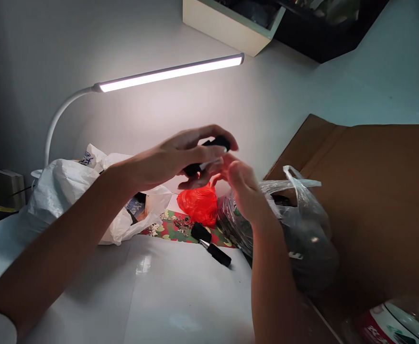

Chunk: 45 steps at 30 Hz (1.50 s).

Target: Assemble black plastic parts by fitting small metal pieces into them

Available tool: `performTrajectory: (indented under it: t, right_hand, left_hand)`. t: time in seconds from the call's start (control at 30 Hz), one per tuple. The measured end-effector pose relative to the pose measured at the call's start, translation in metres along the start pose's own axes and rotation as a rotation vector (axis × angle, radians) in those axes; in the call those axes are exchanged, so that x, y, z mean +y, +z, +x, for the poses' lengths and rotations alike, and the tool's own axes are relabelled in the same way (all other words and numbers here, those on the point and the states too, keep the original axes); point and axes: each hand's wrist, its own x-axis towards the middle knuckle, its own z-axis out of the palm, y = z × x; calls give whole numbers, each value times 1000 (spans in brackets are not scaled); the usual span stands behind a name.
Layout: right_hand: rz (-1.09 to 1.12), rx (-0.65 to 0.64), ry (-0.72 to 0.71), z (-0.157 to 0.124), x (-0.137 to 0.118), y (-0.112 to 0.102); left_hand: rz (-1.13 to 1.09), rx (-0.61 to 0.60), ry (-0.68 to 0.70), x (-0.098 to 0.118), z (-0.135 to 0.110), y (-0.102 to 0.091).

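Observation:
My left hand is raised over the table, its fingers and thumb wrapped round a small black object. The object's dark lower end shows below the thumb, but its kind is unclear. Close against its fingertips, my right hand has its fingers curled inward; whatever is in them, if anything, is hidden. Below the hands lies a black pen-like piece with a silver tip, beside a short black block. Small metal bits are scattered on a red and green patterned sheet.
A lit bar lamp arches above the hands. Behind them sits a red plastic bag. White bags stand left and a filled clear bag right. A large cardboard box borders the white table; a shelf hangs overhead.

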Motion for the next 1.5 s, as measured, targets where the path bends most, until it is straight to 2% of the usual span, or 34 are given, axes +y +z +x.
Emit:
performTrajectory:
  t: [0.07, 0.2, 0.27, 0.37, 0.57, 0.83, 0.97, 1.23, 1.5]
  right_hand:
    - [-31, -193, 143, 2, 16, 5]
    - [-250, -754, 527, 1, 56, 21]
    - [-272, -850, 612, -2, 78, 33]
    - [-266, -873, 670, -8, 107, 47]
    - [-242, -836, 716, -18, 136, 62]
    - [-205, -785, 674, -16, 139, 78]
    - [-131, -714, 625, -9, 122, 72]
    - [111, -440, 440, 7, 72, 38]
    - [263, 18, 169, 7, 33, 9]
  left_hand:
    - [-46, 77, 10, 0, 1, -3]
    - [-83, 155, 18, 2, 0, -8]
    - [-89, 154, 4, 3, -1, -8]
    - [-108, 121, -20, 7, -4, -5]
    - [-176, 127, -1, 2, -2, -10]
    - [-431, 32, -57, -8, -2, -24]
    - [-511, 41, -81, -6, -3, -25]
    - [-480, 225, -42, -7, 2, -24]
    - [-228, 309, -56, -6, 6, -20]
